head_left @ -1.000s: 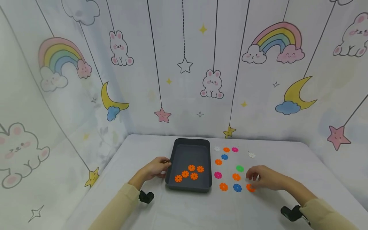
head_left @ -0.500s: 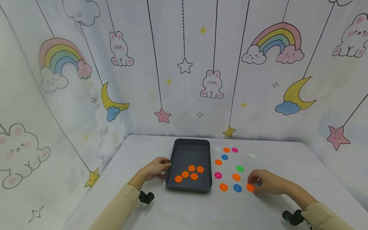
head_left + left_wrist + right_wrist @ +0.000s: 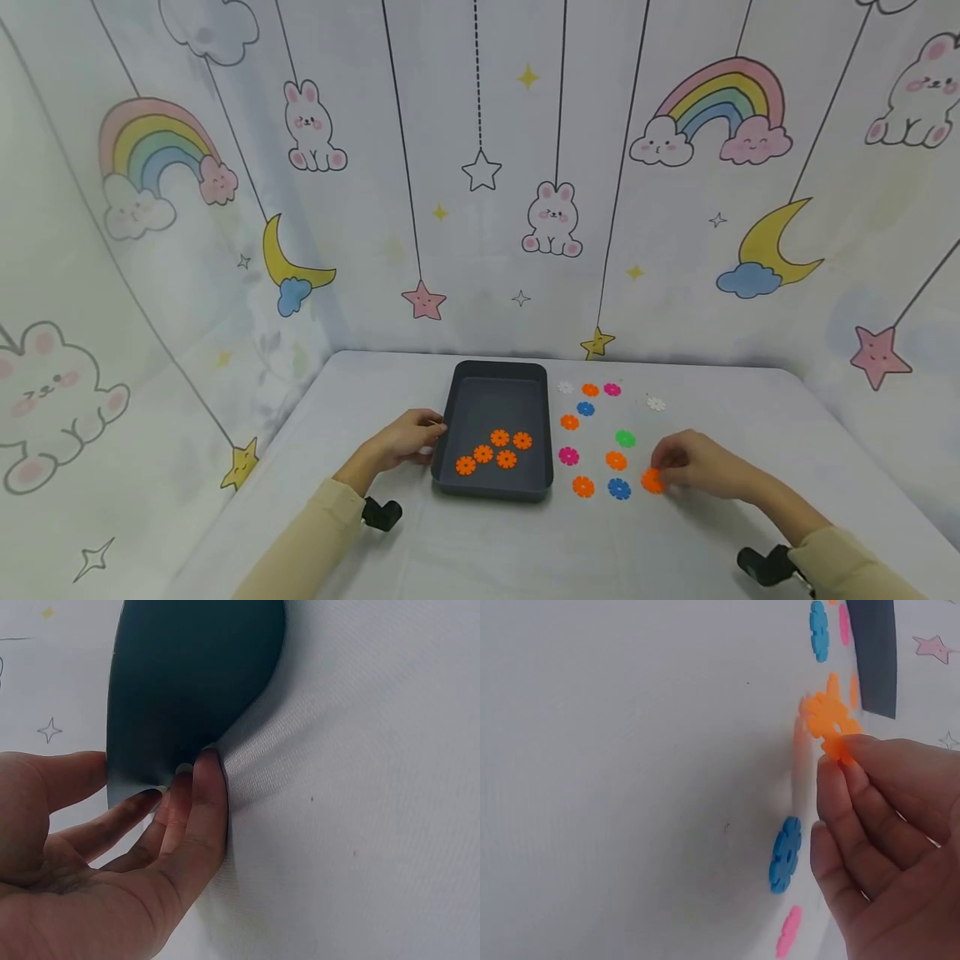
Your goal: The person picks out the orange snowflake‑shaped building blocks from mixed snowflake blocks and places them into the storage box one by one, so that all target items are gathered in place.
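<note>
Five orange flower discs (image 3: 495, 448) already lie in the dark tray (image 3: 496, 377), and we judge the step in hand to be the pick of one more. Our right hand (image 3: 693, 468) pinches an orange flower disc (image 3: 829, 720) between thumb and forefinger; in the right wrist view its near edge sits under the fingertips (image 3: 853, 748) and most of it juts out beyond them, seemingly tilted clear of the white tablecloth (image 3: 525, 550), though we cannot tell if one edge touches. The other fingers curl loosely behind the pinch.

Beyond our fingertips, toward the tray, lie a blue disc (image 3: 618, 488), two more orange discs (image 3: 584, 487) and a pink one (image 3: 568, 456); a green disc (image 3: 626, 437) sits further out. In the right wrist view, another blue disc (image 3: 786, 853) lies close beneath our curled fingers.

Our left hand (image 3: 405, 439) rests against the tray's outer wall, fingers straight and close together, their tips (image 3: 206, 761) pressed to the dark side where the cloth puckers. It steadies the tray rather than gripping it.

Next, we judge, the disc must be carried over the loose discs and the tray's near wall, then dropped among the orange ones. That calls for a firm pinch on so thin a piece, enough height to clear the rim, and the left hand bracing the tray.
</note>
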Available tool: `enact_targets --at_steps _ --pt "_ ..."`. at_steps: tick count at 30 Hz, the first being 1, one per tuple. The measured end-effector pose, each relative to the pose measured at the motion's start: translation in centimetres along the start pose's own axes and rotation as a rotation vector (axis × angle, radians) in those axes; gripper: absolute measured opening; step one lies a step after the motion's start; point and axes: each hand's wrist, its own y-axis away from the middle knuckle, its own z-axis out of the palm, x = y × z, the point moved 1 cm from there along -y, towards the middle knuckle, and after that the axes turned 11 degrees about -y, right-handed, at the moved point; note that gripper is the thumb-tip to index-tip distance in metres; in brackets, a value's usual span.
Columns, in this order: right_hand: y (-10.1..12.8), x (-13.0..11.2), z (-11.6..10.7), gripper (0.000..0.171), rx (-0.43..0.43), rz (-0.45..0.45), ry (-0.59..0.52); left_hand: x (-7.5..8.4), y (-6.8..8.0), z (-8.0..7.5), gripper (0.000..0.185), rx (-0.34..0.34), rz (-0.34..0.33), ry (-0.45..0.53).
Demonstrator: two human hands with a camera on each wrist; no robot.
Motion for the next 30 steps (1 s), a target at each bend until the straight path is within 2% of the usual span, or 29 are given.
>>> enact_targets --at_steps 13,18,30 --pt "-1.5 -2.6 0.9 0.024 0.169 0.119 -0.15 0.0 0.0 -0.1 0.042 -0.004 0.004 0.006" --pt "-2.4 -4.0 1.9 0.027 0.201 0.106 -0.19 0.0 0.0 -0.1 0.043 -0.006 0.005 0.002" --pt "-5.3 -6.7 4.4 0.021 0.263 0.094 -0.226 0.1 0.2 -0.1 0.043 -0.004 0.004 0.019"
